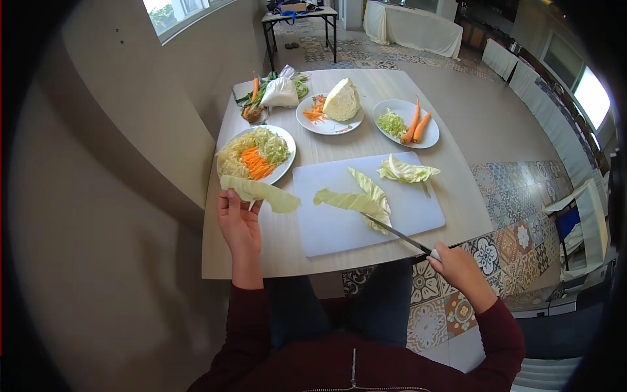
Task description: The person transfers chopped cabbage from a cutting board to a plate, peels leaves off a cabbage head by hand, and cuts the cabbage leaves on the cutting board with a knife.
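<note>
My left hand (240, 225) is closed on a pale green cabbage leaf (264, 194), raised just left of the white cutting board (326, 238). My right hand (455, 266) grips a knife (408, 239) by its handle at the front right of the board. The blade slants up and left, its tip at the loose cabbage leaves (346, 200) in the middle of the board. Whether the tip touches them or hovers above, I cannot tell. Farther back on the board lies another cabbage piece (408, 171).
A plate of shredded cabbage and carrot (289, 140) stands behind my left hand. Behind the board are a plate with a cabbage chunk (342, 100) and a plate with whole carrots (413, 121). A plastic bag (281, 93) sits among vegetables at back left, near the wall.
</note>
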Available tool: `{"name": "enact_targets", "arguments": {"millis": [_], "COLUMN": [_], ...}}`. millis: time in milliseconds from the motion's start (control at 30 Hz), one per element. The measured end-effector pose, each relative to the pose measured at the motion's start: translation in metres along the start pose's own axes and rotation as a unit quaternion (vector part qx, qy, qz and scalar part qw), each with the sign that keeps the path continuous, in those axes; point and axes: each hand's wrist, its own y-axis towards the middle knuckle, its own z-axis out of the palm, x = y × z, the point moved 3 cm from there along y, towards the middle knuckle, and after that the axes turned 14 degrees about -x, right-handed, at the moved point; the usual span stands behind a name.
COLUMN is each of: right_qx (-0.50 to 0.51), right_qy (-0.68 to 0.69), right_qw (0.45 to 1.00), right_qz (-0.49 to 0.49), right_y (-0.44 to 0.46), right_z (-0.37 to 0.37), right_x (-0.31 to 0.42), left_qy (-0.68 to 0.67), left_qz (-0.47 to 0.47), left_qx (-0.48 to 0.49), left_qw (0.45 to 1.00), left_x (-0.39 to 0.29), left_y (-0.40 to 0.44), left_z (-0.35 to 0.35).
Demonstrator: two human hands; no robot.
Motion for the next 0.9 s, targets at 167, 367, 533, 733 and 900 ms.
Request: {"name": "enact_targets", "arguments": {"millis": [167, 367, 533, 733, 900], "right_qx": [-0.006, -0.019, -0.049, -0.123, -0.108], "right_qy": [0.027, 0.064, 0.218, 0.343, 0.394], "right_qw": [1.0, 0.997, 0.97, 0.912, 0.871], "right_qz": [0.002, 0.03, 0.098, 0.188, 0.273], "right_y": [-0.003, -0.013, -0.026, -0.041, -0.024], "right_z": [0.002, -0.025, -0.029, 0.0, 0.019], "right_x": [0.0, 0.002, -0.01, -0.018, 0.004], "left_qy": [0.0, 0.016, 0.103, 0.381, 0.496], "left_qz": [0.011, 0.02, 0.115, 0.284, 0.327], "left_qx": [-0.001, 0.097, 0.209, 0.442, 0.363], "left_qw": [1.0, 0.995, 0.966, 0.76, 0.718], "left_x": [-0.007, 0.021, 0.093, 0.165, 0.151], "left_y": [0.02, 0.02, 0.021, -0.036, -0.033], "left_z": [0.013, 0.059, 0.106, 0.124, 0.106]}}
